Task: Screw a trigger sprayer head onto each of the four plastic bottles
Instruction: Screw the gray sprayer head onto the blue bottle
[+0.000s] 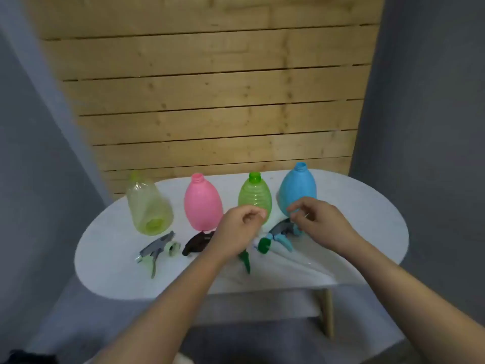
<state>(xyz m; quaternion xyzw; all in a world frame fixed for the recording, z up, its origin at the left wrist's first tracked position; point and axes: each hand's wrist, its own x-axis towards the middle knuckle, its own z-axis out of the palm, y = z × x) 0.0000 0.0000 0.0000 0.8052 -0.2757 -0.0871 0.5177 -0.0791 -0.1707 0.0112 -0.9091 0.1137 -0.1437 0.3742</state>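
Four capless bottles stand in a row on the white oval table: a clear yellow-green bottle, a pink bottle, a green ribbed bottle and a blue bottle. In front of them lie sprayer heads: a grey one with a pale green collar, a black one, a green-collared one and a grey-blue one. My left hand hovers over the green sprayer with fingers curled and apparently empty. My right hand hovers above the grey-blue sprayer, fingers loosely bent.
A wooden slat wall rises right behind the table. Grey walls flank both sides. One wooden table leg shows below the front right edge. Thin clear dip tubes trail from the sprayers toward the front right.
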